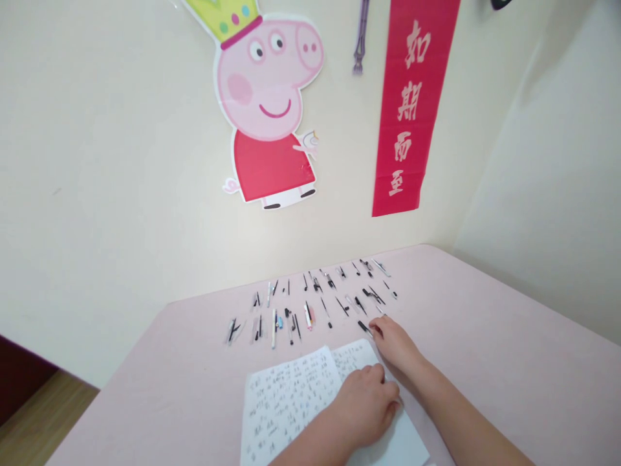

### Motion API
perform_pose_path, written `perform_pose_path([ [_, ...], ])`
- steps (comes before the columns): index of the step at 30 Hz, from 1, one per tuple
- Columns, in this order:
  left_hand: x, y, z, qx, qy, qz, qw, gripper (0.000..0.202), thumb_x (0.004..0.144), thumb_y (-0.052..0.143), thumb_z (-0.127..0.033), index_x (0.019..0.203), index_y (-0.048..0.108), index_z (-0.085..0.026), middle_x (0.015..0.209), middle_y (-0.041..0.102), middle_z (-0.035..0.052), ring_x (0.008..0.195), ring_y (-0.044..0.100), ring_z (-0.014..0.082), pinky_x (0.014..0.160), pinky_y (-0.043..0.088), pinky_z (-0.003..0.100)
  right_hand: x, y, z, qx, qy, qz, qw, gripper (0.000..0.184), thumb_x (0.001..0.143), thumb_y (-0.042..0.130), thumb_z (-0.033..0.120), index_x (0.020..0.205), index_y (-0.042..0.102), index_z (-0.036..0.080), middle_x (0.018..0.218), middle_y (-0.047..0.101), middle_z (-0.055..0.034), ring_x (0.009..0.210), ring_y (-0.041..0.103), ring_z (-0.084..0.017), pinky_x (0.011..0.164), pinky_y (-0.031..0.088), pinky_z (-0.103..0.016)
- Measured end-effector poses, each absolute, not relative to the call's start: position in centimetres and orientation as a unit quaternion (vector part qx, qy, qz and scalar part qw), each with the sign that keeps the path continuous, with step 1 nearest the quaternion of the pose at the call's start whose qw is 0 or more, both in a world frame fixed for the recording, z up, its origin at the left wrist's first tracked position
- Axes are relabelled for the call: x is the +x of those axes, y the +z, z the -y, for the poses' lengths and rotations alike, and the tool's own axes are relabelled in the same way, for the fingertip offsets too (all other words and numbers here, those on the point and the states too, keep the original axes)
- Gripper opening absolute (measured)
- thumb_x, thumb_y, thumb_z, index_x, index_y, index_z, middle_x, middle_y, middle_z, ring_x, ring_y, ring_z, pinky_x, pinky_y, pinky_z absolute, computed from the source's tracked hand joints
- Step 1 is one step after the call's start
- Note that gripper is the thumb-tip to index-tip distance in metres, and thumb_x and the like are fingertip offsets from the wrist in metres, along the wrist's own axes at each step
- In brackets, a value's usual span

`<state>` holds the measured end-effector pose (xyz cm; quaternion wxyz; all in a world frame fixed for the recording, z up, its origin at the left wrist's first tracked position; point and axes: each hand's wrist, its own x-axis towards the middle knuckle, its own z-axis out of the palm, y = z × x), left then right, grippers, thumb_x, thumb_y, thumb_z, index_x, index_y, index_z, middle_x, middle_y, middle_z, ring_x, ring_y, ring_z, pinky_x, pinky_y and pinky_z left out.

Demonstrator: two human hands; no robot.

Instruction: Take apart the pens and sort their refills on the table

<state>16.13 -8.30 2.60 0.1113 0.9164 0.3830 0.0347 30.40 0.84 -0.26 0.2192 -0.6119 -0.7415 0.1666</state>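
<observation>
- Pink tabletop [485, 336] against a cream wall: a black pen [365, 328] lies at the near right of the pen rows [310, 301].
- Right hand [395, 344] reaches it, fingertips touching; whether they grip it cannot be told.
- Left hand [366, 404], fingers loosely curled, presses flat on handwritten paper [286, 401], holding nothing.
- Cartoon pig sticker [269, 110] and red banner [412, 103] hang above.

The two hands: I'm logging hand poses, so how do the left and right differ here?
The left hand lies curled, knuckles up, on the handwritten sheet of paper; the right hand lies off the sheet's far corner on the pink table. The left is nearer the camera; the right stretches further out, fingertips at a black pen part. Both are bare and palm-down.
</observation>
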Motion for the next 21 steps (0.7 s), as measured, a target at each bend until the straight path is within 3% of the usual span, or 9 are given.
perform_pose_path([
  [4, 15.6, 2.7, 8.1, 0.912, 0.024, -0.393, 0.113, 0.024, 0.087, 0.036, -0.031, 0.092, 0.056, -0.019, 0.091, 0.053, 0.0073, 0.081, 0.052, 0.0194, 0.067, 0.040, 0.031, 31.3, -0.8, -1.1, -0.590, 0.178, 0.742, 0.262, 0.022, 0.081, 0.041, 0.014, 0.089, 0.061, 0.014, 0.092, 0.060, -0.0081, 0.088, 0.055, -0.017, 0.083, 0.038, -0.026],
  [12, 16.1, 2.7, 8.5, 0.911, 0.032, -0.390, 0.126, 0.023, 0.085, 0.041, -0.031, 0.104, 0.052, -0.025, 0.093, 0.053, 0.0055, 0.079, 0.052, 0.0198, 0.063, 0.037, 0.030, 32.5, 0.4, -0.3, -0.592, 0.173, 0.736, 0.279, 0.012, 0.076, 0.043, 0.017, 0.072, 0.055, 0.018, 0.075, 0.055, -0.0027, 0.070, 0.052, -0.015, 0.067, 0.038, -0.024],
  [21, 16.4, 2.7, 8.1, 0.907, 0.041, -0.401, 0.118, 0.024, 0.086, 0.037, -0.029, 0.088, 0.059, -0.019, 0.089, 0.053, 0.0068, 0.077, 0.051, 0.0191, 0.064, 0.038, 0.030, 31.1, 1.3, 1.0, -0.626, 0.140, 0.745, 0.183, 0.007, 0.076, 0.049, 0.019, 0.073, 0.055, 0.019, 0.074, 0.059, -0.0021, 0.065, 0.052, -0.014, 0.059, 0.031, -0.024],
])
